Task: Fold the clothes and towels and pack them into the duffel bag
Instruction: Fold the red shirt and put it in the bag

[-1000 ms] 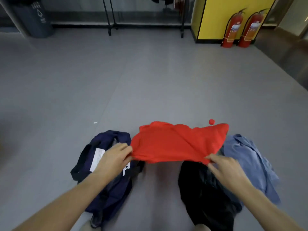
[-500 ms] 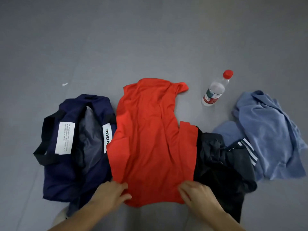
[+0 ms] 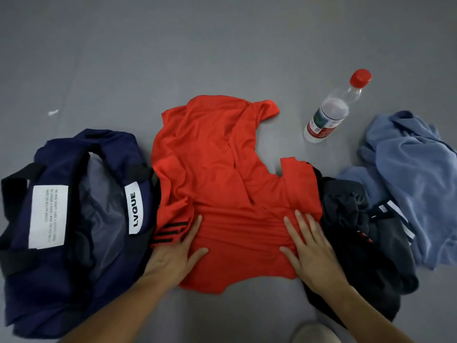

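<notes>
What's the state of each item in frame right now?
red shirt: spread on the floor, wrinkled, unfolded.
left hand: flat, pressing the red shirt.
right hand: flat, pressing the red shirt.
duffel bag: open, mouth gaping.
water bottle: cap on.
blue garment: crumpled, unfolded.
black garment: crumpled, unfolded.

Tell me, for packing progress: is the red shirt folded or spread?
Spread. The red shirt lies rumpled on the floor, left hand and right hand flat on it.

Shirt [image 3: 222,174] lies between bag [image 3: 74,219] and clothes [image 3: 366,243].
</notes>
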A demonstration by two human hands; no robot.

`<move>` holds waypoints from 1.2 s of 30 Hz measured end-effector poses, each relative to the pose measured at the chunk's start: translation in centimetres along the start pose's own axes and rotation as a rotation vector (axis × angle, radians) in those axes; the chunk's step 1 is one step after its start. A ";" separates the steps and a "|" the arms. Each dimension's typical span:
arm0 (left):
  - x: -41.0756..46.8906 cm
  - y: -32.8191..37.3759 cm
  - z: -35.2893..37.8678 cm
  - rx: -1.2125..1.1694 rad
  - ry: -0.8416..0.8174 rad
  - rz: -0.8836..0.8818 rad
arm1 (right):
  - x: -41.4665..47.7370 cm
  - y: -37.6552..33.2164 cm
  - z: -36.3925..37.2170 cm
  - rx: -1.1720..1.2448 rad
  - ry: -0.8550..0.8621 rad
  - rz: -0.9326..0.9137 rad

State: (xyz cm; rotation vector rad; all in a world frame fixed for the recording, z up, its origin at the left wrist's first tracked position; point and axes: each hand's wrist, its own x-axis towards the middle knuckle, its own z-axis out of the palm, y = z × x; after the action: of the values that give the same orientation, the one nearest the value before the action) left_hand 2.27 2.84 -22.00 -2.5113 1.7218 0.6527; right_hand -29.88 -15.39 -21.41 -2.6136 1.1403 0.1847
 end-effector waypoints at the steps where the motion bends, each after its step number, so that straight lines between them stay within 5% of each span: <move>1: 0.9 -0.3 -0.2 0.007 0.004 0.035 | 0.4 0.5 -0.2 0.022 0.003 0.010; 7: 0.1 -2.6 -0.4 -0.005 0.019 0.139 | -1.2 1.8 -1.8 0.347 0.172 0.158; 24: -6.5 -7.6 -0.4 0.070 -0.128 0.110 | -5.0 3.2 -1.7 0.227 0.122 0.085; 30: -3.8 2.9 -0.3 -0.042 0.029 0.234 | -1.8 0.5 -4.9 0.432 0.466 0.234; 36: 3.1 16.5 2.1 0.032 0.032 0.242 | 4.9 1.5 -7.3 0.456 0.404 0.550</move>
State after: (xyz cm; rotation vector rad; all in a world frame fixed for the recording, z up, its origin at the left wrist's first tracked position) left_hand -12.31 -5.77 -21.54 -2.3256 2.0510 0.5935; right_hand -27.64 -22.01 -15.86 -1.9359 1.7722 -0.4638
